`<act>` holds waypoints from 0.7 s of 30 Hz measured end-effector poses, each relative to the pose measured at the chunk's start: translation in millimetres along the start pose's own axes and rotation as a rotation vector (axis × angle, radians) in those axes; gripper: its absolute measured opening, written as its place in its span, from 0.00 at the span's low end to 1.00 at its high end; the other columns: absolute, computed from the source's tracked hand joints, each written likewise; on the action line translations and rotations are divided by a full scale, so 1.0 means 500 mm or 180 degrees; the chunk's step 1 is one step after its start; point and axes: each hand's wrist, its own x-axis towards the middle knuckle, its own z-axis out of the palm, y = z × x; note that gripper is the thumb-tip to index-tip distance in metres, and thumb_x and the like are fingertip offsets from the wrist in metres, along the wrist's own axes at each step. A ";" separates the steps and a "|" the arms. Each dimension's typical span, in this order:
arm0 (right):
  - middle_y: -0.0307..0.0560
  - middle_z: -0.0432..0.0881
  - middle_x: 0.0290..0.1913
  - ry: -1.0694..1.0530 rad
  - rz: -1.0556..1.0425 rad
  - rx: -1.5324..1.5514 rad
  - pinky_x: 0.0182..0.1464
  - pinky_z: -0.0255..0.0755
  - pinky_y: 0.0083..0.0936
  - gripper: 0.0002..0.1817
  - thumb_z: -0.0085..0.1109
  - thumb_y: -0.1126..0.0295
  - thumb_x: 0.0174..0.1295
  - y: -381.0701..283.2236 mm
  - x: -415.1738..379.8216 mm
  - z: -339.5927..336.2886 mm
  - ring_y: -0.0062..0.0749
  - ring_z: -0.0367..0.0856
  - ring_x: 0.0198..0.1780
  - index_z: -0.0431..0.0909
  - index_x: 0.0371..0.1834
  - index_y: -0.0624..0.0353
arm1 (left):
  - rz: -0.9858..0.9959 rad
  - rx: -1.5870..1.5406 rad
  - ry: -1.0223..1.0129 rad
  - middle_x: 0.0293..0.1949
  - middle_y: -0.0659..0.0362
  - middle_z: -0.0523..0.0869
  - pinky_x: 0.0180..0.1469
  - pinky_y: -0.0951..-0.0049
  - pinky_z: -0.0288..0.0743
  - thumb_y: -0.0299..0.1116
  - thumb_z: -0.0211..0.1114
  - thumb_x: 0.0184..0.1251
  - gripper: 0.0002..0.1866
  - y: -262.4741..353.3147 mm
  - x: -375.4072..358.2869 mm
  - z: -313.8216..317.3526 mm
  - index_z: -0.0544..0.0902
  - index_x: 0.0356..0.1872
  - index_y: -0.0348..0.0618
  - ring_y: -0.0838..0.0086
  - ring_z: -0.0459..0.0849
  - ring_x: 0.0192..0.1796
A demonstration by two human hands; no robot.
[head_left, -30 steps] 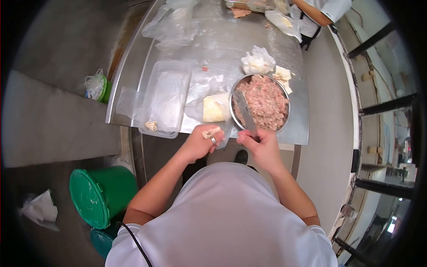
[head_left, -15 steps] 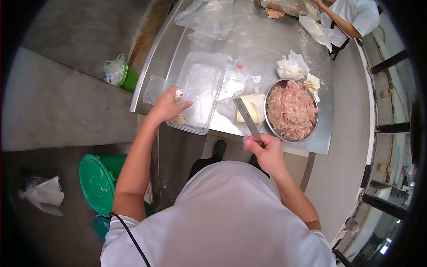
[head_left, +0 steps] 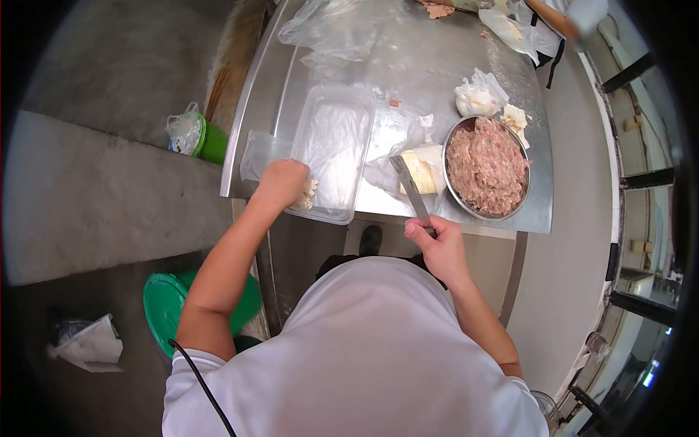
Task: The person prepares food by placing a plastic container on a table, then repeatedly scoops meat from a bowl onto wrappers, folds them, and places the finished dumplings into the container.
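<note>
My left hand (head_left: 285, 182) is closed, back upward, over the left side of a clear plastic tray (head_left: 362, 164). Its fingertips are hidden, so what they hold cannot be made out. Beside it, several small pale folded dumplings (head_left: 309, 195) lie in the tray's near left corner. My right hand (head_left: 443, 247) is wrapped round the handle of a flat metal spatula (head_left: 409, 186), blade pointing away. The blade lies over a stack of pale yellowish wrappers (head_left: 422, 175) on the table. To their right, a round steel bowl (head_left: 447, 178) is heaped with pinkish minced meat (head_left: 486, 167).
Thin plastic bags (head_left: 331, 29) lie on the far left of the steel table (head_left: 415, 80). Behind the bowl sit a crumpled white bag (head_left: 480, 93) and pale scraps (head_left: 515, 120). A co-worker's arm (head_left: 551, 16) shows at far right; a green lidded bucket (head_left: 166, 306) stands at lower left.
My left hand has turned from an open pinch, with a pale piece at the fingers, to a closed back-up pose over the tray. My right hand keeps its grip. The view has shifted slightly.
</note>
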 end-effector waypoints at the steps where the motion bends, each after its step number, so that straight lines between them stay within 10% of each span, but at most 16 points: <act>1: 0.40 0.86 0.29 0.0021 -0.0031 -0.0076 0.37 0.73 0.22 0.14 0.68 0.64 0.70 -0.002 0.004 0.003 0.19 0.77 0.32 0.89 0.42 0.67 | -0.0012 -0.0017 0.0002 0.40 0.46 0.91 0.49 0.55 0.86 0.24 0.65 0.57 0.07 -0.002 0.001 -0.002 0.90 0.33 0.39 0.51 0.91 0.46; 11: 0.44 0.85 0.27 -0.0216 -0.0226 -0.0347 0.35 0.71 0.28 0.14 0.67 0.64 0.71 -0.012 0.070 0.069 0.22 0.75 0.29 0.87 0.42 0.68 | 0.0248 0.0013 0.0133 0.42 0.49 0.88 0.49 0.54 0.85 0.27 0.66 0.60 0.07 -0.011 -0.010 -0.014 0.91 0.36 0.41 0.51 0.90 0.45; 21: 0.39 0.83 0.27 -0.0215 -0.0447 -0.0255 0.33 0.69 0.24 0.14 0.66 0.64 0.71 -0.046 0.089 0.067 0.19 0.74 0.30 0.87 0.40 0.69 | 0.0409 -0.1582 0.2152 0.38 0.56 0.89 0.40 0.59 0.81 0.32 0.74 0.64 0.10 0.063 -0.089 -0.273 0.91 0.45 0.46 0.58 0.88 0.37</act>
